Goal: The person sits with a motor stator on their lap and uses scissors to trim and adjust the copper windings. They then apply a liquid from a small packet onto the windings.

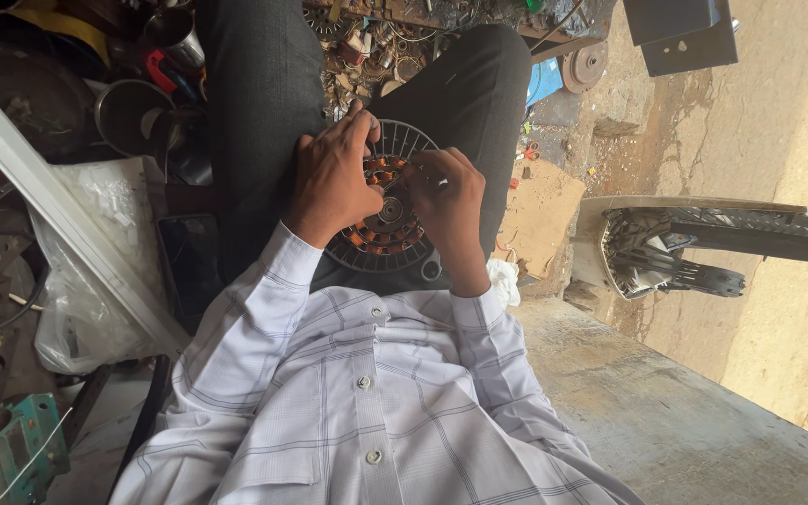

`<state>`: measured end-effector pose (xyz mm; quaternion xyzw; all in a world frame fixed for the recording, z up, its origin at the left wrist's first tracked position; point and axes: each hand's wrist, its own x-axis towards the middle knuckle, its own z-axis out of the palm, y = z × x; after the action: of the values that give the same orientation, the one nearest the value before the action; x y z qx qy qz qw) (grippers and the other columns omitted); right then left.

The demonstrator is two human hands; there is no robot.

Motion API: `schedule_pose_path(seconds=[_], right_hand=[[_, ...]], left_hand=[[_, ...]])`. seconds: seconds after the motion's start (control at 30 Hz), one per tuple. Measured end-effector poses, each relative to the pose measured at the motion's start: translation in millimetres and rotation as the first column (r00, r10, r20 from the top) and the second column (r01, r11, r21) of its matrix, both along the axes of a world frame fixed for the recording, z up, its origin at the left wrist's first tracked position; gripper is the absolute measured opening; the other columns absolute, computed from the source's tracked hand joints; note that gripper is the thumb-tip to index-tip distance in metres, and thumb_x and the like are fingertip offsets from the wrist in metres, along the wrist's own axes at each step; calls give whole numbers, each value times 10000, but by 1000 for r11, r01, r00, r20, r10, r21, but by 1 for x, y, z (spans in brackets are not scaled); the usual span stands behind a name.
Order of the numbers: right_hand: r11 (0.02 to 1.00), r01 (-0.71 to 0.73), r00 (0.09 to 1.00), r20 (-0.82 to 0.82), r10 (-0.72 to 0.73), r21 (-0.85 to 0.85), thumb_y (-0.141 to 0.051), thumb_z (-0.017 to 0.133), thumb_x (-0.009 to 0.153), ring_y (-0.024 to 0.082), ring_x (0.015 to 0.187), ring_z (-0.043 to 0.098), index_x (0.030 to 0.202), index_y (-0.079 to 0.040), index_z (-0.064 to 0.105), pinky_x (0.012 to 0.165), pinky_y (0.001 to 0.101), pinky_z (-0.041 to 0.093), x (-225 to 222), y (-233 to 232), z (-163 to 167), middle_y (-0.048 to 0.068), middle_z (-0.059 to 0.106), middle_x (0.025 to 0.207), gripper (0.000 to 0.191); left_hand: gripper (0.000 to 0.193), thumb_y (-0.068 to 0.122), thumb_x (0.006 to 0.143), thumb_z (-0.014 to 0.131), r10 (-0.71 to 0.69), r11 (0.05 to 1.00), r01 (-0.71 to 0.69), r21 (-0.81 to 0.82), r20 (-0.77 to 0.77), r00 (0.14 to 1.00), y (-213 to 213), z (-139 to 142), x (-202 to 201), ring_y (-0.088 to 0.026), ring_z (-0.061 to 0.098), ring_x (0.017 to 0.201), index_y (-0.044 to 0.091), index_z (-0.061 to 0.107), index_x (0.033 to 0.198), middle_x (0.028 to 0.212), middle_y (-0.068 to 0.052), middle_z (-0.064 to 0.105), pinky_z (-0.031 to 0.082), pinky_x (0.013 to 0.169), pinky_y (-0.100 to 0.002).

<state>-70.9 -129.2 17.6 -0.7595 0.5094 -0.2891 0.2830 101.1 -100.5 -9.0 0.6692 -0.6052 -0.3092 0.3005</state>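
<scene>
Now both hands work mid-frame: left hand (pixel 334 178) grips the stator (pixel 381 229) on the lap, right hand (pixel 446 192) pinches at its copper coils (pixel 387 236); windings look intact, work seemingly unfinished.

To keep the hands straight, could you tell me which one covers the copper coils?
The left hand: it lies over the motor stator's copper coils; the right hand sits beside them.

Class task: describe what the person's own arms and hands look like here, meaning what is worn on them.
Both arms wear long sleeves of a white shirt with thin dark check lines, ending in cuffs at the wrists. The left hand and right hand are bare: no gloves, no visible rings or watch.
</scene>
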Motion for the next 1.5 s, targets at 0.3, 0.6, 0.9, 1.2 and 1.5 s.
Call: schedule_pose_path(seconds=[0.3, 0.6, 0.9, 1.2, 1.5], right_hand=[[863, -97, 934, 346, -94, 496, -41, 659, 992, 93, 775, 646, 1015, -31, 656, 640, 247, 510, -21, -19, -11, 44, 677, 883, 26], [983, -183, 982, 54, 181, 33, -8, 797, 816, 168, 811, 692, 977, -13, 763, 693, 310, 554, -10, -18, 6, 89, 655, 923, 164], [893, -287, 855, 513, 76, 346, 63, 736, 928, 73, 862, 651, 970, 7, 728, 763, 232, 552, -6, -24, -2, 32, 647, 1017, 70], [972, -190, 981, -20, 195, 140, 18, 753, 813, 162, 791, 681, 882, -13, 730, 668, 292, 520, -29, -9, 23, 89, 678, 1029, 79], [995, -59, 998, 9, 59, 82, -67, 803, 823, 165, 752, 673, 979, -42, 758, 673, 300, 526, -25, -16, 18, 65, 695, 912, 164]], left_hand=[[628, 34, 599, 841, -6, 1000, 6, 26, 1, 1000, 0, -3, 0, -247, 712, 957, 72, 495, 1122, 1145, -121, 674, 412, 887, -505], [965, 55, 588, 872, -12, 1000, 12, -8, -1, 1000, 1, -3, -2, -218, 691, 926, -34, 419, 1435, 1049, -54, 636, 418, 854, -488], [587, 8, 569, 784, -17, 999, 17, 49, 14, 1000, -1, -3, 0, -226, 694, 913, 123, 561, 1099, 1089, -78, 668, 417, 845, -461], [564, 40, 569, 828, 12, 1000, -12, -18, 1, 1000, -2, -4, -1, -216, 705, 884, 116, 557, 1057, 1233, -133, 651, 407, 832, -456], [571, 64, 616, 862, -8, 995, 7, 98, 9, 1000, -2, 6, -1, -228, 690, 951, 125, 555, 1093, 998, -45, 666, 404, 865, -467]])
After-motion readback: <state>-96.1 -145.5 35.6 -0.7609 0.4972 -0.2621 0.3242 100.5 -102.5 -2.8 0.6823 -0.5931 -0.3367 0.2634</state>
